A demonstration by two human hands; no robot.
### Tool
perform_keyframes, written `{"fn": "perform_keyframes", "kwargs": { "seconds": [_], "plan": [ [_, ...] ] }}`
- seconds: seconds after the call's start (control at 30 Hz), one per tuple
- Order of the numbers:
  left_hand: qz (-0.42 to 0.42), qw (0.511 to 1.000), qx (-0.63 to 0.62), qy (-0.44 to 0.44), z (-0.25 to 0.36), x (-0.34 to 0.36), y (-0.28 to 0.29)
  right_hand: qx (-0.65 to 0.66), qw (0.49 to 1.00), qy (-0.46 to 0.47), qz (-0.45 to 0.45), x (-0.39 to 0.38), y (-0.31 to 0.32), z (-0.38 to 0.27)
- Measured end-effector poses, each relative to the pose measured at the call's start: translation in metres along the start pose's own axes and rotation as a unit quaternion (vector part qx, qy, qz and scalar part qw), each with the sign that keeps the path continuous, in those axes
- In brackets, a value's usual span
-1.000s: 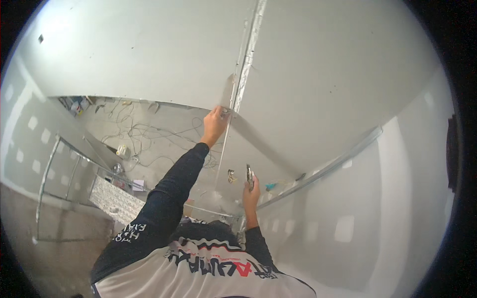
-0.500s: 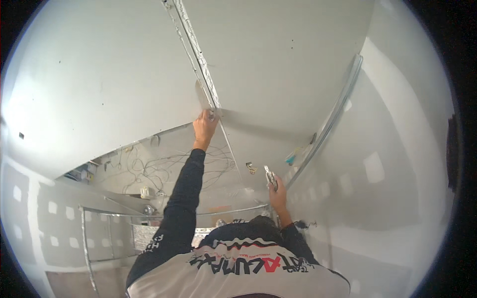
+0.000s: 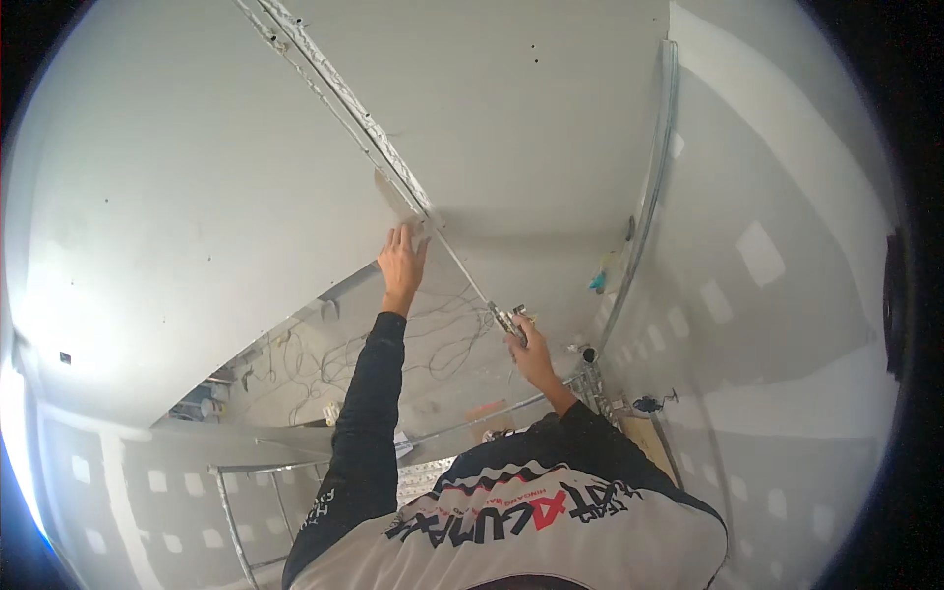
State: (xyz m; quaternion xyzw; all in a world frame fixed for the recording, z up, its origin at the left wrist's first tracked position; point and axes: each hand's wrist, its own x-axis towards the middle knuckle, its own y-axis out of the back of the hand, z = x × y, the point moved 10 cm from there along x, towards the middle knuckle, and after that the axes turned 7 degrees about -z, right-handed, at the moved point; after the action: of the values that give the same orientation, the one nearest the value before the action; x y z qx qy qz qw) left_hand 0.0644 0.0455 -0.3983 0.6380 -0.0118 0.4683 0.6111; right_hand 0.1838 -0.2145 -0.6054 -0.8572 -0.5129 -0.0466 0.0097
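My left hand (image 3: 401,267) is raised to the pale panel (image 3: 197,118), its fingers stretched upward and a little apart by the panel's edge, close to the lower end of a long white-coated strip (image 3: 364,123). I see nothing held in it. My right hand (image 3: 532,356) is closed round a slim metallic hand tool (image 3: 507,322), whose exact kind is too small to tell. The tool's tip lies at the lower end of a thin pale strip (image 3: 462,264) that runs down from the white-coated one. Whether the two touch, I cannot tell.
Loose cables (image 3: 433,339) show past the panel's slanting edge. A metal rail frame (image 3: 233,516) stands at lower left. On the right, a long grey metal profile (image 3: 649,187) runs along the wall (image 3: 787,324), which has filler patches. A small blue thing (image 3: 597,282) lies near that profile.
My right hand has moved left and up with the tool, bringing it to the thin strip. My left hand's fingers have straightened from a bent hold. The view has turned somewhat.
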Motion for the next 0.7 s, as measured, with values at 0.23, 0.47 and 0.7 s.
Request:
{"fn": "perform_keyframes", "kwargs": {
  "seconds": [0.23,0.47,0.7],
  "plan": [
    [0.040,0.990,0.086,-0.104,0.021,0.009,0.003,-0.030,0.999,-0.004,0.017,-0.033,0.020,0.019],
    [0.062,0.991,0.062,-0.104,0.011,0.002,-0.013,-0.073,0.996,-0.045,0.024,-0.061,0.059,0.024],
    [-0.264,0.954,0.000,-0.143,0.040,-0.092,-0.115,-0.035,0.995,-0.085,0.040,-0.062,0.082,0.026]
  ]
}}
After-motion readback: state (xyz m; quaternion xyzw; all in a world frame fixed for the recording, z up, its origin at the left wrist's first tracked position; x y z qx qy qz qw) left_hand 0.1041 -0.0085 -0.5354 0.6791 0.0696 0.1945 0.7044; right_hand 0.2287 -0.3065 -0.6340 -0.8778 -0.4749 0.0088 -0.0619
